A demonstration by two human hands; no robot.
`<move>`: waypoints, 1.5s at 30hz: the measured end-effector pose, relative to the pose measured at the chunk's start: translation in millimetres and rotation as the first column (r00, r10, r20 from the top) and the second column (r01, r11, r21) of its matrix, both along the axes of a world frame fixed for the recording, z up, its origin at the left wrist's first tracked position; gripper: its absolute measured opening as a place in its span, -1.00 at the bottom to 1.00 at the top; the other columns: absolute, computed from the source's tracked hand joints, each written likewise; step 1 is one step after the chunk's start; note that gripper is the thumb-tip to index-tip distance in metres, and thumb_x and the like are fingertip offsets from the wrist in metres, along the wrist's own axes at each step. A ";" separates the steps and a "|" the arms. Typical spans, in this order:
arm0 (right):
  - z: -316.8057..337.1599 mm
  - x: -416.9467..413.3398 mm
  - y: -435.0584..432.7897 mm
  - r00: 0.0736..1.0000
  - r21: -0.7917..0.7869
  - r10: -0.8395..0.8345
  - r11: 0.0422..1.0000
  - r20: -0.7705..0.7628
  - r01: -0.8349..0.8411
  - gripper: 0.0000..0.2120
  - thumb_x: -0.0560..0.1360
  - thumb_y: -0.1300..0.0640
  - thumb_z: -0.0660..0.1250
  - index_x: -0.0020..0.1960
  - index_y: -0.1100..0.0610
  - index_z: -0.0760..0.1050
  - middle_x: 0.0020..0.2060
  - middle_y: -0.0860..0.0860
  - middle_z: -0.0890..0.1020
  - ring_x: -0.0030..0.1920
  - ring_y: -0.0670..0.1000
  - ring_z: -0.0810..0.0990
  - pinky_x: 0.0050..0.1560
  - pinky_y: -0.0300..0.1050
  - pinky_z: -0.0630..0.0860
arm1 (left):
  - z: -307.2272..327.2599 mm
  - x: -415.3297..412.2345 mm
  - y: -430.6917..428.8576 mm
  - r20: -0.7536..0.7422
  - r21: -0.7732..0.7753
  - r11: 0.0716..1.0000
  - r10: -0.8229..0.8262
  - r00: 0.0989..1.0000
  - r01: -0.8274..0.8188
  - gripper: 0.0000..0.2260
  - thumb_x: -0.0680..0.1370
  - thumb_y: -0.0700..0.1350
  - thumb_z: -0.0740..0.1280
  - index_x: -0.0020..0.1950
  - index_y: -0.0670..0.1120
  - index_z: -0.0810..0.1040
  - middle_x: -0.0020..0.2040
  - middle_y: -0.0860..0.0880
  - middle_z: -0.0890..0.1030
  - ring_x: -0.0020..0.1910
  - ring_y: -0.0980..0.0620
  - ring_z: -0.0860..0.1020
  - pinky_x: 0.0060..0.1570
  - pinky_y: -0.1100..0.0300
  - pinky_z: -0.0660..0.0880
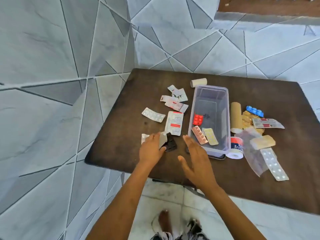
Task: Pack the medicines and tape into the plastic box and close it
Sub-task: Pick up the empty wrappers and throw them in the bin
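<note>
Your left hand [150, 149] has its grip clamped on a grey pill strip [162, 139], thumb and fingers pinching it just above a black pill strip [171, 143] that lies on the desk [121, 135]; whether the hand also presses the black one you cannot tell. Your right hand [195, 156] hovers flat beside it, grip apart and holding nothing, close to the near left corner of the plastic box [210, 90]. The box stands open on the desk with a red pill strip [198, 119], a pink pill strip [199, 135] and a yellow pill strip [210, 136] inside. Left of the box more strips and a white packet [174, 122] lie loose. Behind the box lies a beige bandage roll [198, 82]; right of it a brown bandage roll [235, 116], a tape roll [235, 148], a blue pill strip [254, 110] and other packets crowd together
</note>
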State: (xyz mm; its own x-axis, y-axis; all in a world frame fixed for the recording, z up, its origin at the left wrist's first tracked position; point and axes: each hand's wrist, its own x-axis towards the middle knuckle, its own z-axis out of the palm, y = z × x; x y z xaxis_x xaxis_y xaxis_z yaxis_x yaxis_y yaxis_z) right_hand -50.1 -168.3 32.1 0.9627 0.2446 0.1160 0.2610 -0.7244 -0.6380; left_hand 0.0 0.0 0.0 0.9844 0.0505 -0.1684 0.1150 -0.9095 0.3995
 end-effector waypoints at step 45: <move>-30.4 44.1 -197.2 0.781 -0.439 -0.600 0.756 -0.171 0.485 -0.46 0.52 -0.06 0.25 0.43 0.02 0.17 0.35 0.09 0.46 0.26 0.12 0.52 0.22 -0.01 0.50 | 74.5 56.7 -165.7 0.215 -0.310 0.927 -0.147 0.966 0.211 -0.89 0.55 -0.20 0.27 0.00 -0.15 0.58 -0.22 -0.08 0.59 -0.27 0.00 0.50 -0.34 0.35 0.34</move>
State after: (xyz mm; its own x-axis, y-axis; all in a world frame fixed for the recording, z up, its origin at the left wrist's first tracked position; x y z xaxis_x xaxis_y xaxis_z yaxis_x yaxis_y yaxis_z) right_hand -6.0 -365.5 1.7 0.9164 -0.3625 -0.1700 -0.3980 -0.8706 -0.2893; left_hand 56.7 -165.7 74.5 0.9869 -0.1564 0.0396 -0.1417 -0.7226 0.6766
